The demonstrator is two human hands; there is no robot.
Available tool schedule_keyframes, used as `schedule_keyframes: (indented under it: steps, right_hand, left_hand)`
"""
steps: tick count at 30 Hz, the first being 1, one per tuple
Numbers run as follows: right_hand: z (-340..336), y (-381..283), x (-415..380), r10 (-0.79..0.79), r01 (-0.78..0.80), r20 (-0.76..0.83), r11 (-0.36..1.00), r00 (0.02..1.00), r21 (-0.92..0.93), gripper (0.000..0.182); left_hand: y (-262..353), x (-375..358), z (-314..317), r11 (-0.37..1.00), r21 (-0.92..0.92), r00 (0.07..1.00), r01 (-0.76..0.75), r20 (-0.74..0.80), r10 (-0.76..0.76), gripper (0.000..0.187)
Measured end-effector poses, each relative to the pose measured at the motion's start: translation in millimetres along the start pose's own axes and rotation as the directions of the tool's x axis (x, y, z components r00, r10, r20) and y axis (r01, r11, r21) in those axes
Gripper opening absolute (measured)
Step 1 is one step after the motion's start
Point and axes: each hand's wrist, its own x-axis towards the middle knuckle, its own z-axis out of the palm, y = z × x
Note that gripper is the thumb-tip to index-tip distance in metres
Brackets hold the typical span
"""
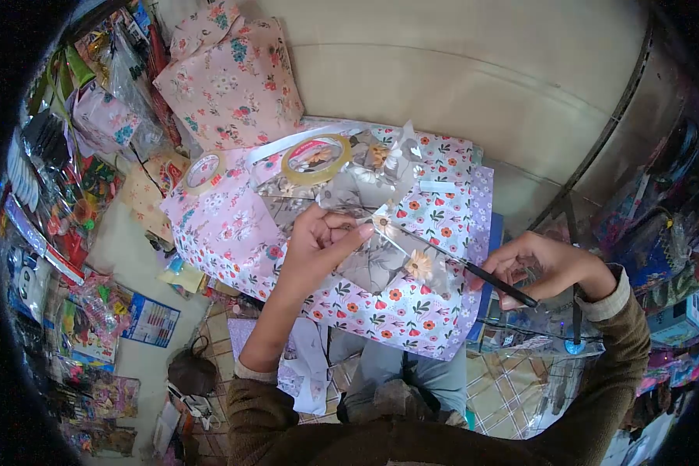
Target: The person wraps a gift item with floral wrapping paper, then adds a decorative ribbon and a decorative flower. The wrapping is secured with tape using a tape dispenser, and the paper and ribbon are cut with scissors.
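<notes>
My left hand (322,241) is closed, pinching a piece of grey floral wrapping paper (369,268) with cream and orange flowers. My right hand (544,268) grips a knife (505,286) by its straight black handle. The thin blade runs leftward over the grey paper, its tip close to my left thumb. Beneath lies a stack of white wrapping sheets (396,318) printed with red and orange flowers. A large roll of clear tape (293,172) rests on the papers behind my left hand. Farther left is a smaller tape roll (213,185).
A pink floral wrapped bundle (233,85) stands at the back left. Packaged goods (74,225) hang or lie along the left side, and more packages (668,256) crowd the right. A dark round object (193,371) is on the tiled floor (501,388).
</notes>
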Motion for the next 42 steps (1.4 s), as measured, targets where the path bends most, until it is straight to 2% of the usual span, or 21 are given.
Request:
schedule_keyframes:
  steps: [3, 6, 9, 21, 24, 30, 36, 42]
  right_hand:
    - [1, -4, 0, 0.022, -0.022, 0.001, 1.0, 1.0, 0.004, 0.04]
    - [4, -6, 0, -0.039, 0.039, -0.025, 0.999, 0.999, -0.004, 0.025]
    - [4, -8, 0, -0.031, 0.031, -0.019, 1.0, 0.999, -0.003, 0.025]
    - [4, -7, -1, -0.055, 0.054, -0.038, 0.998, 0.998, -0.01, 0.025]
    - [4, -5, 0, -0.08, 0.079, -0.05, 0.997, 0.996, -0.016, 0.026]
    - [5, -9, -2, -0.038, 0.043, -0.071, 0.997, 0.997, 0.063, 0.027]
    - [7, -4, 2, -0.078, 0.084, -0.079, 0.993, 0.994, 0.082, 0.027]
    - [4, -6, 1, -0.057, 0.058, -0.066, 0.998, 0.996, 0.006, 0.028]
  left_hand:
    - [-2, 1, 0, 1.0, -0.017, 1.0, -0.002, -0.011, 0.002, 0.028]
    - [3, -1, 0, 1.0, 0.012, 1.0, 0.025, 0.01, -0.025, 0.029]
    - [4, 0, 3, 1.0, -0.019, 1.0, -0.015, 0.009, 0.016, 0.03]
    - [1, 1, -3, 1.0, 0.02, 1.0, 0.011, 0.021, -0.011, 0.027]
    - [1, 1, 0, 1.0, -0.023, 1.0, -0.014, 0.009, 0.014, 0.029]
    - [1, 1, 1, 1.0, 0.021, 1.0, 0.002, -0.014, -0.002, 0.028]
    - [-2, 2, -4, 1.0, -0.007, 0.999, 0.03, 0.032, -0.029, 0.029]
    - [2, 1, 1, 1.0, -0.018, 1.0, 0.019, 0.017, -0.018, 0.028]
